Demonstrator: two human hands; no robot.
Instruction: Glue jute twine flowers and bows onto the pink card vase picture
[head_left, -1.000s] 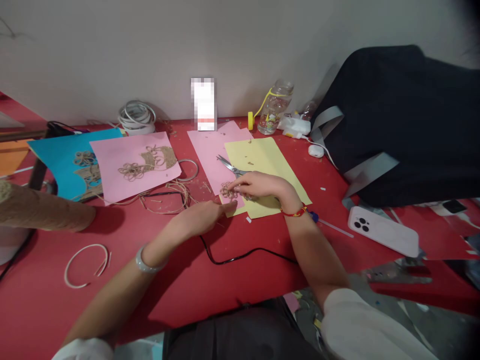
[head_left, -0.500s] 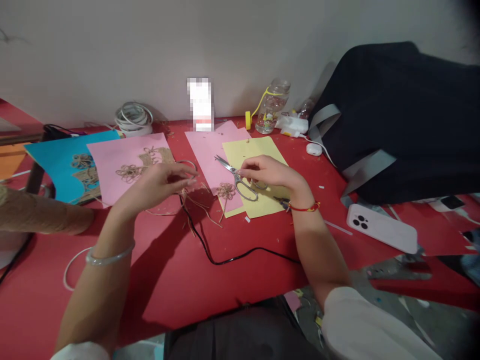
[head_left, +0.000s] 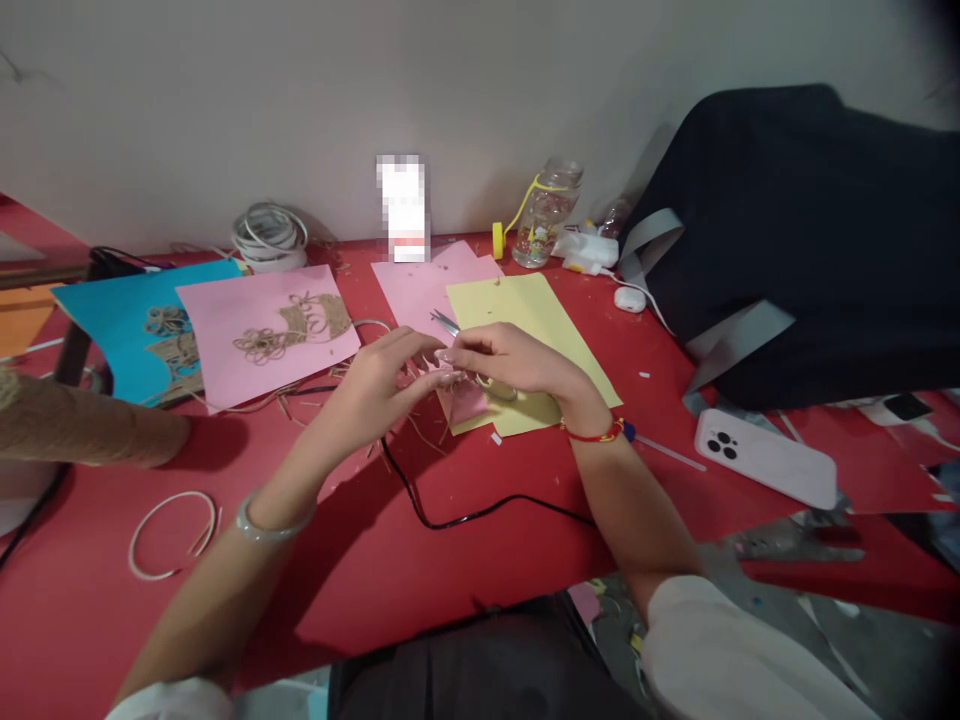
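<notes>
My left hand (head_left: 390,385) and my right hand (head_left: 517,360) meet fingertip to fingertip over the papers. The fingers of both are bent into a pinch, and what lies between the tips is hidden. A twine flower lay on this spot earlier; the hands now cover it. Scissors (head_left: 444,322) lie under my right hand, blades out past the fingers and the handle partly covered. Below are a yellow sheet (head_left: 540,310) and pink sheets (head_left: 427,280). Loose twine ends (head_left: 427,435) and a black cord (head_left: 450,522) lie by my left hand.
On the left are a pink sheet (head_left: 210,320) with twine shapes, a blue sheet (head_left: 105,320) and a twine-wrapped roll (head_left: 97,430). At the back stand a coil of white strip (head_left: 270,238), a lit phone and a bottle (head_left: 544,220). A dark bag (head_left: 787,250) and white phone (head_left: 765,458) sit right.
My left hand has moved right, from the loose twine to my right hand. My right hand has shifted slightly left and down, over the twine flower and part of the scissors.
</notes>
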